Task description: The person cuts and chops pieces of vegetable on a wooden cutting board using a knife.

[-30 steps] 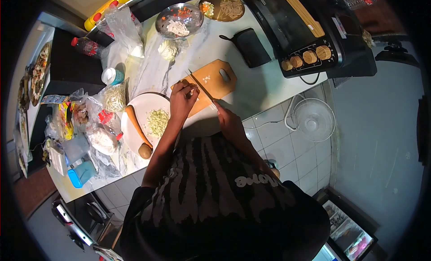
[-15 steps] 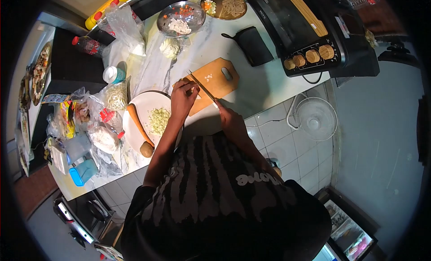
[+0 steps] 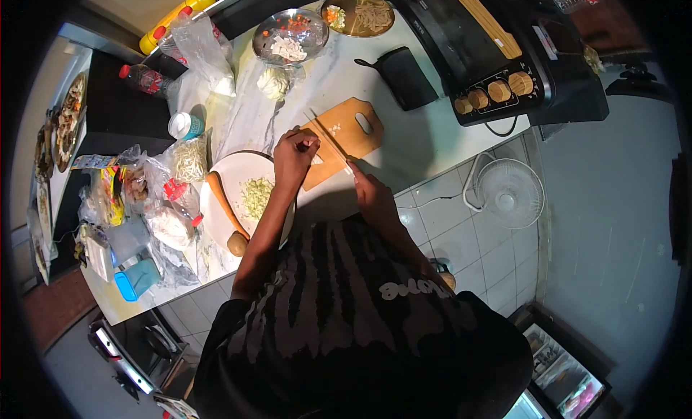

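A wooden cutting board with a slot handle lies on the counter in front of me. My right hand grips a knife by its handle, the blade slanting across the board. At the board's left side, my left hand has its fingers curled down close to the blade. A whitish piece shows by those fingers, though its kind is too small to make out. Small white bits lie beyond the blade. Left of my forearm, a large pale plate holds chopped pale-green pieces and a long wooden-handled utensil.
Farther back stand a metal plate with white and orange pieces and a second plate. A wrapped pale lump, a black pouch and a black appliance with wooden knobs are nearby. Bags and bottles crowd the left.
The knife blade has shifted slightly on the board, with my right hand still around its handle. My left hand stays curled in nearly the same place. The whole view has moved a little.
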Action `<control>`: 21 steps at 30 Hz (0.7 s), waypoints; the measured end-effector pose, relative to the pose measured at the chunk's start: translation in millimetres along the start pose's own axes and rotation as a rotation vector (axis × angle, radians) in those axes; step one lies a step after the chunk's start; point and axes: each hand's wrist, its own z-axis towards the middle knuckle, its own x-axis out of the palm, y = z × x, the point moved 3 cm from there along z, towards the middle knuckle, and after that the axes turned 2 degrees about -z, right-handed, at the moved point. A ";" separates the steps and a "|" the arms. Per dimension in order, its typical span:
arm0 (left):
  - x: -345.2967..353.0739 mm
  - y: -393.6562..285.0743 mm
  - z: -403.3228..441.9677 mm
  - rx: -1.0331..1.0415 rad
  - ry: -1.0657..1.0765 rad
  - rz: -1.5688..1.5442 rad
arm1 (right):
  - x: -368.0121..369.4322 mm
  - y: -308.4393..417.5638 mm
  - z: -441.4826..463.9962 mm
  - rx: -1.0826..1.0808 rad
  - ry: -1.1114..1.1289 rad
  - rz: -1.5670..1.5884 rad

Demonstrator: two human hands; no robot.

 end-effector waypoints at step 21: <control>1.8 4.3 -5.1 0.102 -0.005 0.068 | 11.4 -3.3 -5.4 -0.006 0.053 -0.066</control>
